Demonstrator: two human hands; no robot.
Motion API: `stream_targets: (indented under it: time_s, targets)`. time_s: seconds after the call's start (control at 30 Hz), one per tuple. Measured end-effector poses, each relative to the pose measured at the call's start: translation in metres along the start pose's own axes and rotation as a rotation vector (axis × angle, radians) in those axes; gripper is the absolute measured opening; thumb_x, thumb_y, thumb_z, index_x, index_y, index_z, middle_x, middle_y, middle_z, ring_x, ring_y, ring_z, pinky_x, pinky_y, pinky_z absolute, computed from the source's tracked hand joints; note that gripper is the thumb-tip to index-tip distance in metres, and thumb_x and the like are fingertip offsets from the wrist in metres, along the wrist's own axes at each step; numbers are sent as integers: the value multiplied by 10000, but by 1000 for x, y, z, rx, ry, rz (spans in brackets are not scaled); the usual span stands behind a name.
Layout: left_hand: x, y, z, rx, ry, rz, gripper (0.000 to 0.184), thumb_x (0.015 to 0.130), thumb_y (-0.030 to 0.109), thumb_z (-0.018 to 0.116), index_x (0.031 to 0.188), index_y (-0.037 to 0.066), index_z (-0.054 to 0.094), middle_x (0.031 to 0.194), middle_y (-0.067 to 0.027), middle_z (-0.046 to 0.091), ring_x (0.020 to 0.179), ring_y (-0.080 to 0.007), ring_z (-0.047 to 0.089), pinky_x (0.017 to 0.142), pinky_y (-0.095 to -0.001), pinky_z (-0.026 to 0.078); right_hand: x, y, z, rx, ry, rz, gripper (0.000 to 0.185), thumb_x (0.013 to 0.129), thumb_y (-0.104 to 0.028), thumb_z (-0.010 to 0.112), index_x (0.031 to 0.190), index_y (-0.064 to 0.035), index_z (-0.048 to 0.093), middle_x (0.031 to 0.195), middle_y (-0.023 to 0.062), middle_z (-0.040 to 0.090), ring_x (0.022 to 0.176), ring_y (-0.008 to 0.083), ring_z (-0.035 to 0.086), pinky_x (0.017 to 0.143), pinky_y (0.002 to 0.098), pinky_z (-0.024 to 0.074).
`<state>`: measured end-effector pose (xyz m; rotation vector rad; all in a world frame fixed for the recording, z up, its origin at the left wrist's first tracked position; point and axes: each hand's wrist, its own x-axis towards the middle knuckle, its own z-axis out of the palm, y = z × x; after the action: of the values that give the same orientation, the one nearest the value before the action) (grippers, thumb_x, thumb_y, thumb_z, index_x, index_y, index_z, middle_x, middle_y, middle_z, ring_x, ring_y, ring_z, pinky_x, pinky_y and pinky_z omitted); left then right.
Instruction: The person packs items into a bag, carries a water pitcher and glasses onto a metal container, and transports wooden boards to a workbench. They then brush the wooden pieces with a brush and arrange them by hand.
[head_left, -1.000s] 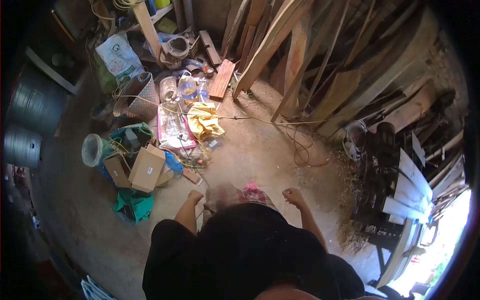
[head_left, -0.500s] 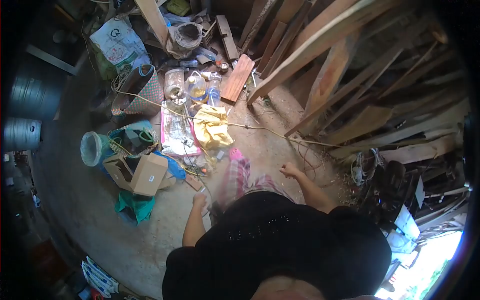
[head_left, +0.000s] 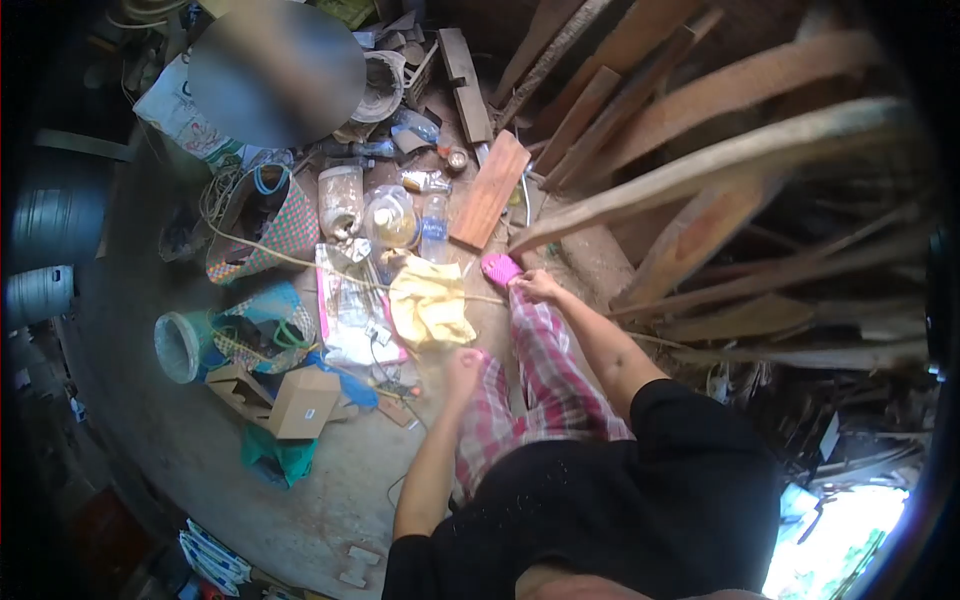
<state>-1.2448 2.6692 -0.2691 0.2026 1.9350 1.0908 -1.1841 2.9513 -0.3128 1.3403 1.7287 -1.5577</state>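
Note:
My left hand (head_left: 464,372) is curled closed over the left leg of the pink plaid trousers (head_left: 550,385), with no object visible in it. Farther forward, my right hand (head_left: 537,286) has its fingers bent together beside the right trouser leg, just behind a pink shoe (head_left: 500,268). Whether its fingertips hold the cloth or only overlap it in view cannot be made out. A yellow cloth (head_left: 430,300) lies on the floor ahead of my left hand. Beyond my right hand is a reddish wooden board (head_left: 490,190).
Long planks (head_left: 720,165) lean at the right. To the left stand checked bags (head_left: 290,225), an open cardboard box (head_left: 304,403) and a clear plastic bucket (head_left: 178,347). Bottles (head_left: 434,228) and a cable (head_left: 265,250) lie ahead. A grey blurred oval covers the upper left.
The view has shifted forward, toward the bottles and board. My right hand has moved forward and inward beside the trouser leg; my left hand has moved inward over the other leg. The pink shoe is farther forward.

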Motion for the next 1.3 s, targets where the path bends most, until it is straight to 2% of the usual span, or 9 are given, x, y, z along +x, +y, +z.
stream_targets:
  time_s: [0.03,0.07,0.3,0.47,0.67,0.83,1.07,1.2,1.3]
  targets:
    - [14,11,17,-37,-38,-56,184,810,206,652,885,39,632,756,-63,630,711,-153,586,678,-292,474,87,51,2,-318,-16,-308,295,880,-251,572,1020,5,617,782,100,636,616,140,621,536,284,528]
    - [27,18,36,-73,-81,-113,203,819,229,650,885,37,629,740,-67,625,695,-157,581,675,-297,472,69,6,-13,153,-78,32,360,893,-306,546,1058,8,605,884,121,643,715,190,633,591,322,534]
    - [107,91,169,366,-105,-59,651,779,357,637,1319,118,363,1274,-190,378,1177,-421,335,967,-516,319,243,-24,-72,457,2,246,617,858,-483,532,1260,-20,457,1085,196,560,970,283,560,809,429,471]
    - [164,113,199,614,-122,-63,456,749,307,640,1155,128,531,1213,-98,478,1150,-341,393,947,-488,304,373,-9,-107,456,53,195,779,818,-590,528,1349,-56,332,1185,213,488,1061,305,507,828,472,449]
    - [201,114,192,479,8,-50,287,740,264,634,994,136,599,993,-62,596,1069,-297,479,916,-455,318,473,1,-132,607,234,149,602,798,-549,604,1115,-62,443,769,17,409,697,155,440,513,324,390]
    - [221,117,184,498,3,-41,259,726,248,624,960,139,613,969,-53,601,1057,-294,500,895,-435,347,540,37,-129,814,334,62,785,775,-434,688,1363,-79,307,1319,64,443,1202,278,415,915,497,388]
    - [220,114,178,476,29,-39,252,718,249,620,951,154,620,961,-43,607,1057,-285,512,879,-425,367,553,42,-126,975,289,0,609,769,-348,719,1238,-70,448,1255,76,482,1065,243,517,865,396,451]
    - [218,118,179,473,35,-41,253,719,247,617,954,153,617,960,-47,607,1049,-285,514,879,-425,367,526,13,-110,332,849,155,676,668,-407,788,1137,-32,478,1147,186,491,986,264,529,866,364,448]
    - [211,113,187,455,70,-9,243,723,242,611,949,154,614,940,-53,602,1031,-287,517,866,-431,370,487,-35,-102,319,850,87,767,576,-438,818,1107,-5,473,1062,190,536,939,271,544,864,374,441]
